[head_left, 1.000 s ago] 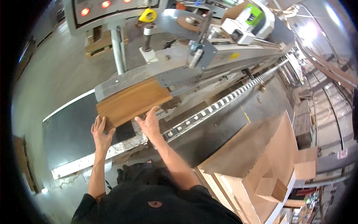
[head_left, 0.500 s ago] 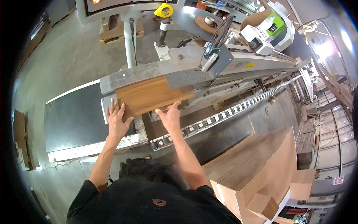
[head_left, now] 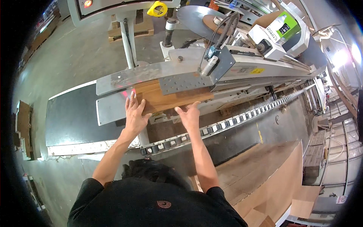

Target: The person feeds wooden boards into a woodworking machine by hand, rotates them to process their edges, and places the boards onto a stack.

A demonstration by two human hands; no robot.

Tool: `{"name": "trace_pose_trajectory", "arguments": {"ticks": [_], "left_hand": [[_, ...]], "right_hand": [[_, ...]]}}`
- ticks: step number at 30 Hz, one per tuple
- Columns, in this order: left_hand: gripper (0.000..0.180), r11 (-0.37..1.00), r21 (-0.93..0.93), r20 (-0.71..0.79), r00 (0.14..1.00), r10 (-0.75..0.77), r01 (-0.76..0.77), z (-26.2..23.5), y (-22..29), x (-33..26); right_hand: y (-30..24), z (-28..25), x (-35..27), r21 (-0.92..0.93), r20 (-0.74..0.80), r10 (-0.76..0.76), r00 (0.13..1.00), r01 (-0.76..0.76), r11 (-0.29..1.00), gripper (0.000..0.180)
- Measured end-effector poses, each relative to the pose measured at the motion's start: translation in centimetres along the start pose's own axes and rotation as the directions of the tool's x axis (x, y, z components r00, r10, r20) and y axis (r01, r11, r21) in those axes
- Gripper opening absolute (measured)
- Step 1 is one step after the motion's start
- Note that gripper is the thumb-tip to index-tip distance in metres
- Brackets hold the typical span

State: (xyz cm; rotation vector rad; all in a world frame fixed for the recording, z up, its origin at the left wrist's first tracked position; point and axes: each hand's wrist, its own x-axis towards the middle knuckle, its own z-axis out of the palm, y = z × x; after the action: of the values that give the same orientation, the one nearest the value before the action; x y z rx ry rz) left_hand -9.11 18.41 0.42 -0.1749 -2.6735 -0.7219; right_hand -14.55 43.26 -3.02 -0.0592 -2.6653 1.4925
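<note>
Nearest to me, low on the right, I see a stack of wooden panels [head_left: 264,178] on the floor. Above it my two forearms reach up to the machine. My left hand [head_left: 135,115] lies flat, fingers spread, on the near left corner of a wooden board [head_left: 170,99]; its grip is open, pressing rather than clasping. My right hand [head_left: 188,116] is also open, palm against the board's near edge, fingers pointing up. The board lies flat on the machine's bench [head_left: 113,108], its far half tucked under a perforated metal plate [head_left: 185,81] of the long steel rail [head_left: 151,73]. A roller chain track [head_left: 227,125] runs just below my right hand, slanting up to the right. A black conveyor belt [head_left: 72,117] lies left of the board. Farther off stands a grey post [head_left: 127,41], with a wooden pallet [head_left: 130,28] behind it on the concrete floor [head_left: 75,53].
</note>
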Motion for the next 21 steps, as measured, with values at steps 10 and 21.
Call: {"name": "trace_pose_trajectory", "arguments": {"ticks": [10, 21], "left_hand": [[0.061, 0.996, -0.046, -0.05, 0.996, 0.074, -0.076, 4.9, 4.4, 3.1], [0.062, 0.997, -0.06, 0.246, 0.969, -0.028, 0.044, 10.4, 9.8, 9.2]], "right_hand": [[0.1, -6.7, 1.4, -0.009, -0.089, 0.025, 0.996, -0.026, 1.0, 0.096], [1.3, -15.5, -18.5, 0.196, -0.534, 0.044, 0.844, 0.073, 0.978, 0.053]]}}
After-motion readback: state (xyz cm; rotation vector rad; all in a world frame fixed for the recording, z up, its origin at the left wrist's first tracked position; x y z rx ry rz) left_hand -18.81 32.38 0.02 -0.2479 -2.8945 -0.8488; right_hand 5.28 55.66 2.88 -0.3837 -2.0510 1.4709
